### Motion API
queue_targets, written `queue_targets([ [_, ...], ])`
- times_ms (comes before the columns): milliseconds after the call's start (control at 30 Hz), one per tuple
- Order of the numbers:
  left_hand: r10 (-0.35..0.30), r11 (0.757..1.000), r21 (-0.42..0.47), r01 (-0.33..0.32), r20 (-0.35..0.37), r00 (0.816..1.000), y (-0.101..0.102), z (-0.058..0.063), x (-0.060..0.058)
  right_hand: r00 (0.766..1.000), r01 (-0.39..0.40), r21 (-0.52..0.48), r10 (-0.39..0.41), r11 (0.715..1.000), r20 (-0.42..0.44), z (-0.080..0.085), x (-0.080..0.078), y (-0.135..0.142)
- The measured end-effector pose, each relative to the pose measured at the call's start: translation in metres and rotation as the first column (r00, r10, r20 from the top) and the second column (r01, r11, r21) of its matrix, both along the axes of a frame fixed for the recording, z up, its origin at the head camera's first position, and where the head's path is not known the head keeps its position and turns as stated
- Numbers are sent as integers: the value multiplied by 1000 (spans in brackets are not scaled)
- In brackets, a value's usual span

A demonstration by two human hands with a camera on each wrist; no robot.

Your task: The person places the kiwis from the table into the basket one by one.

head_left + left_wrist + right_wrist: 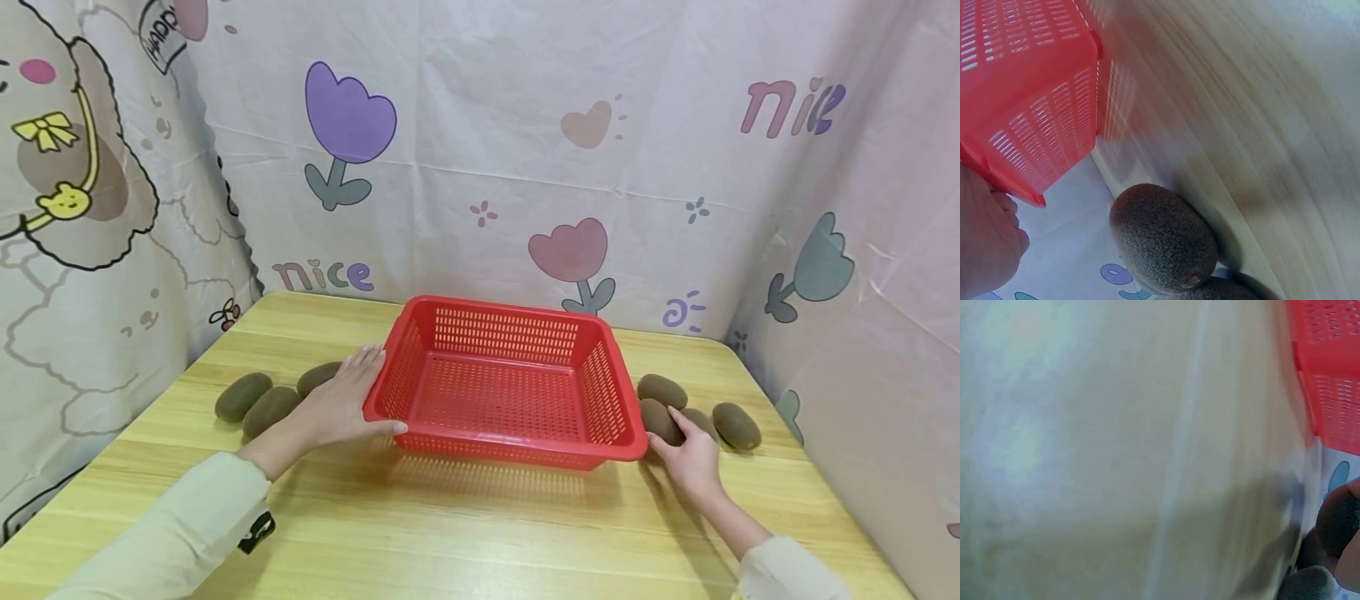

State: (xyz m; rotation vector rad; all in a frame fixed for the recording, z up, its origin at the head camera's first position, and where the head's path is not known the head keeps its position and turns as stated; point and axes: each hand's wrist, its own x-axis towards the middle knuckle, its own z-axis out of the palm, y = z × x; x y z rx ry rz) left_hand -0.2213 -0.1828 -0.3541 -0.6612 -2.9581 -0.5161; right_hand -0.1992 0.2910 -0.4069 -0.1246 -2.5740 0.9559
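Note:
A red plastic basket [495,450] with slotted walls stands mid-table, its inside bare. My left hand [341,404] grips its near left corner, fingers along the left rim and thumb at the front; the left wrist view shows those fingers [1007,215] curled at the rim. Beyond the basket's right side, my right hand [692,458] pinches a brown kiwi [660,421] between thumb and fingers. That kiwi [1337,519] also shows at the right edge of the right wrist view. More kiwis lie close about this hand, one [697,423] partly hidden behind it.
Three kiwis [243,397] lie left of the basket, one partly behind my left hand. At the right, one kiwi [737,426] lies farthest out and another [662,390] farther back. Printed cloth [465,167] hangs behind and beside the wooden table [450,542].

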Motion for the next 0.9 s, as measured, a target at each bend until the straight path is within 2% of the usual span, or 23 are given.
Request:
queue_targets([
  [267,-1,1000,3,1,4,1000,0,0,0,998,63,-18,-64,998,-14,19,-2,3],
  [500,-9,1000,-15,9,-3,1000,-1,2,0,993,100,-16,-101,995,-68,39,-8,4],
  [600,-13,1000,-14,13,-1,1000,-1,2,0,992,112,-23,-113,993,-58,47,-10,3],
  [733,-16,1000,-17,16,-2,1000,0,4,0,995,102,-57,-103,993,-9,58,-12,2],
  [900,-26,999,-34,26,-16,1000,3,5,-1,999,47,-123,-45,991,25,70,-15,-2],
])
